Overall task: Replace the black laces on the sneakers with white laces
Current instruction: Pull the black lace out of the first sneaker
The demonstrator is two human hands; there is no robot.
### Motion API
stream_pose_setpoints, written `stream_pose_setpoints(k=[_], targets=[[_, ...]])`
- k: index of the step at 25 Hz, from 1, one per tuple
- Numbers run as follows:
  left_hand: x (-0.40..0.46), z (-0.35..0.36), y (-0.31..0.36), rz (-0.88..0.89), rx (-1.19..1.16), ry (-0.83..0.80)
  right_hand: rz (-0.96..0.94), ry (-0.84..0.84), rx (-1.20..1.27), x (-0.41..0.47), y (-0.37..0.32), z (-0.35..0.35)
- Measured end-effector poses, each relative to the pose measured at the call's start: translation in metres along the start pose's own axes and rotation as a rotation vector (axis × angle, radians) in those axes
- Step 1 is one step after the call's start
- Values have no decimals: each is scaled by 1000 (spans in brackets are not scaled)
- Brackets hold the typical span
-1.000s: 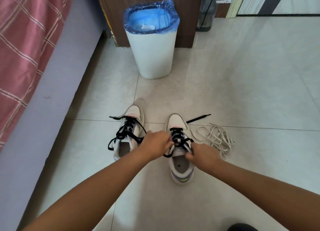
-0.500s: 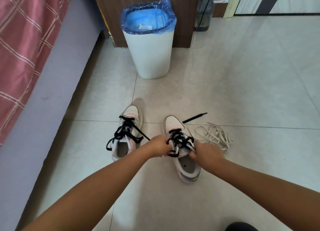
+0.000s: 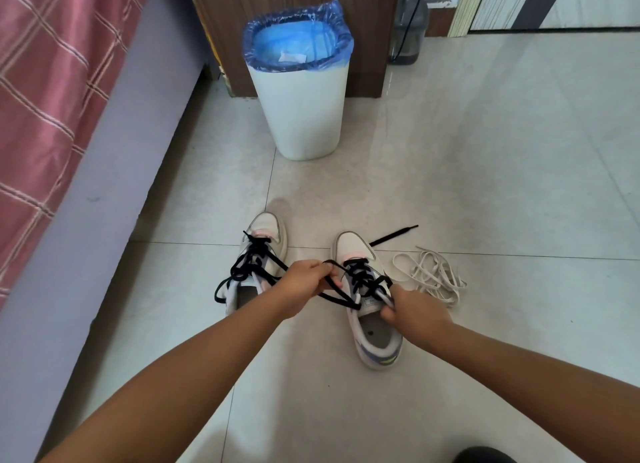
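Left hand (image 3: 304, 282) is pinching a loop of the black lace (image 3: 360, 282) pulled off the right sneaker (image 3: 367, 299) on the floor, right hand (image 3: 412, 310) gripping its tongue, white laces (image 3: 429, 275) piled just beside it.

The left hand (image 3: 304, 282) has drawn away from the white right-hand sneaker (image 3: 370, 306) toward the left, pulling a length of the black flat lace (image 3: 334, 296) out with it, so a slack loop now stretches between its pinching fingers and the eyelets where before the hand sat right against the lacing. The right hand (image 3: 414, 312) has slid back from the lacing to the tongue and now pinches its top edge. The sneaker's heel has swung slightly to the right on the floor.
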State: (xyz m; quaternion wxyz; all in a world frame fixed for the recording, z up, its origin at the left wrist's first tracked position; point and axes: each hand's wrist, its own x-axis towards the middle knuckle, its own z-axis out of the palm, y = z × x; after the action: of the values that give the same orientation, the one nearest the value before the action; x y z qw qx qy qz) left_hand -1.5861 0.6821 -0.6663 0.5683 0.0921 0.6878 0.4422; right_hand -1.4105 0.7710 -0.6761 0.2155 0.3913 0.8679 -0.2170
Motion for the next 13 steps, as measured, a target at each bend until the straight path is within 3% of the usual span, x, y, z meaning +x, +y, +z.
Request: stream_pose_setpoints(k=[3,9,11,13], targets=[[-7,3,2,-92,-134,-1,-6,-8,9,0,1,0],[7,-25,23,31,360,188,-16,-14,11,1,5,0],[4,-31,28,180,797,186,-21,-15,11,1,6,1],[8,-35,24,633,1375,279,-26,-10,15,0,7,1]])
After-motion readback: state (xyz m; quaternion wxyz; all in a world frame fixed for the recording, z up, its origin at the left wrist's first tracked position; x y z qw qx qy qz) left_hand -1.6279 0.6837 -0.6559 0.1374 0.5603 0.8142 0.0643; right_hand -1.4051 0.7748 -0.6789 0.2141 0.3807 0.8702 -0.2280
